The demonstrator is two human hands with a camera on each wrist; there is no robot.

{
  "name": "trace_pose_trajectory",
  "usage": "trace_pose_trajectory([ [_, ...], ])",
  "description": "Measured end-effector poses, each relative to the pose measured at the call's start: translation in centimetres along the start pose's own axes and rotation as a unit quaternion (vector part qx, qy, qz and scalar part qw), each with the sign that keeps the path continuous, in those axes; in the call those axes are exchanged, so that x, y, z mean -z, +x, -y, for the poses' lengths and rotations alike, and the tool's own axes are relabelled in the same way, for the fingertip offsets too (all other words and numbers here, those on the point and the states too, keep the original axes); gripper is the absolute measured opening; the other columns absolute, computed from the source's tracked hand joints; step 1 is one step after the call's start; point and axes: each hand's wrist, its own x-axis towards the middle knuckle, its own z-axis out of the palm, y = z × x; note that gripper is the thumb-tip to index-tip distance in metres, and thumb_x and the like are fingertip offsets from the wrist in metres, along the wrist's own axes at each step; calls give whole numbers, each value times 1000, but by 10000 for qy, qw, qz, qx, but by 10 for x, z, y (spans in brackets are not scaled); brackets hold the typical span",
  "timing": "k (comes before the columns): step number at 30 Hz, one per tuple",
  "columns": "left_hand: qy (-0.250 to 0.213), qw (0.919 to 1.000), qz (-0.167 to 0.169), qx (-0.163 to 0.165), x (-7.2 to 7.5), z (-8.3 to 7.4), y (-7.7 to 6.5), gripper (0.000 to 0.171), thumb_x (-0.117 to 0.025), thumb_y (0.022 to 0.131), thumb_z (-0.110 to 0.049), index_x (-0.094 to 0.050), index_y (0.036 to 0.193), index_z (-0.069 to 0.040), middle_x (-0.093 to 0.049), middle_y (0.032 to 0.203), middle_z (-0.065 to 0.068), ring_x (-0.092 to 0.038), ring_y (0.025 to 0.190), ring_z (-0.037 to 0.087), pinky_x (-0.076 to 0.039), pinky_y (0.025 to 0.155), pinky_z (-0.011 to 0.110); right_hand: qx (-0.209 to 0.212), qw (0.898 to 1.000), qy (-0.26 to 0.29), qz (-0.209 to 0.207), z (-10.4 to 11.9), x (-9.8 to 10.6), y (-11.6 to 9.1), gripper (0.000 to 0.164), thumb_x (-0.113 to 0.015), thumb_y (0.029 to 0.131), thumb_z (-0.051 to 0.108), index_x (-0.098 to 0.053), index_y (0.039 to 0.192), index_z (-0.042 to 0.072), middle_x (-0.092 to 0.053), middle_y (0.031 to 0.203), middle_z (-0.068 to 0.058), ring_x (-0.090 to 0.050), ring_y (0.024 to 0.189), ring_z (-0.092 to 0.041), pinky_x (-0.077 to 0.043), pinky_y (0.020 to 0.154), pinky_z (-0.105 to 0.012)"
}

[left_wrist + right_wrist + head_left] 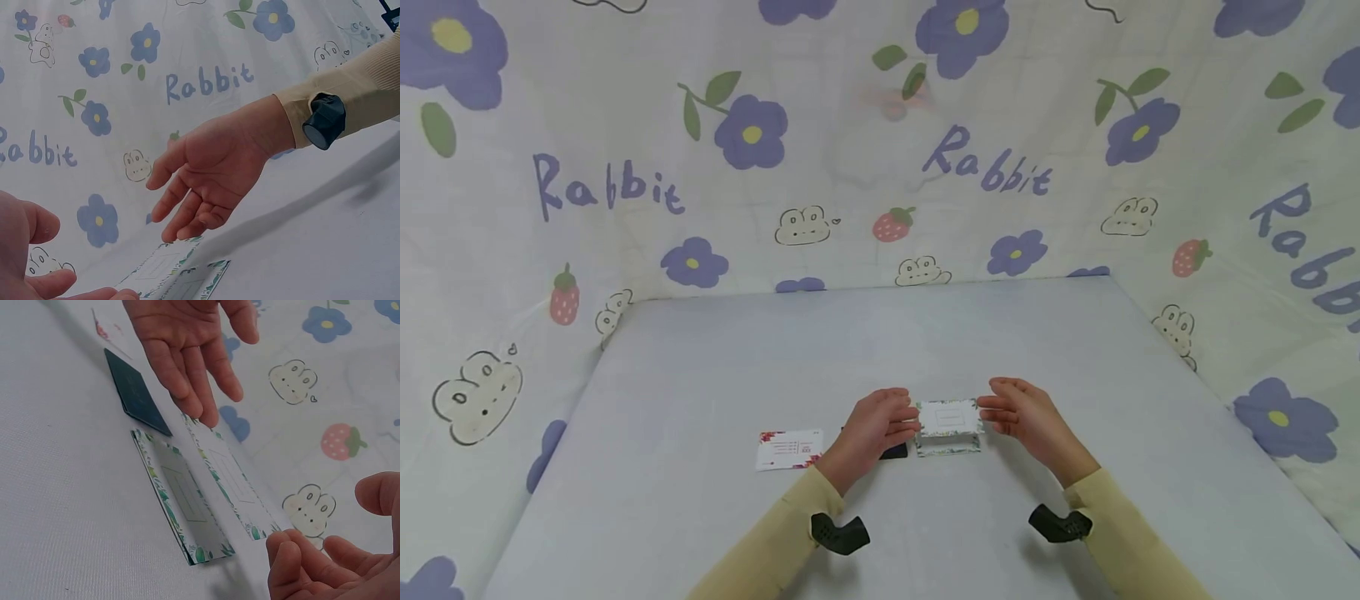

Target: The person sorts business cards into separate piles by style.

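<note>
A white card with a green leafy border spans the gap between my two hands, raised over a similar leafy card that lies on the table in its shadow. My left hand has its fingertips at the card's left end, fingers extended. At the right end, the fingertips of my right hand meet the edge, thumb held apart. In the right wrist view the raised card stretches between both sets of fingertips. A dark card-sized piece lies beside the lower card, partly hidden by my left hand in the head view.
Farther left on the white table lies a white card with red floral corners. A patterned cloth with flowers and rabbits hangs around the back and sides of the table.
</note>
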Motion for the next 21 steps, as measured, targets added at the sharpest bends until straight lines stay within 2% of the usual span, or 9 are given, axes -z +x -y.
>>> trace_pose_trajectory([
  [13,-39,10000,-7,36,1,6,0,51,-50,101,-28,-39,144,-3,-55,135,20,-59,121,31,-49,101,36,-40,9999,-133,-2,-7,-2,2,60,-45,103,35,-28,147,-3,-66,114,-6,-65,91,-8,-50,75,-22],
  [21,-92,10000,-2,7,3,12,-1,50,-49,101,-25,-38,144,-2,-54,137,23,-58,122,33,-48,102,39,-133,9999,-44,-34,-8,-6,1,58,-46,103,33,-29,145,-3,-68,108,-3,-65,87,-7,-49,72,-22],
])
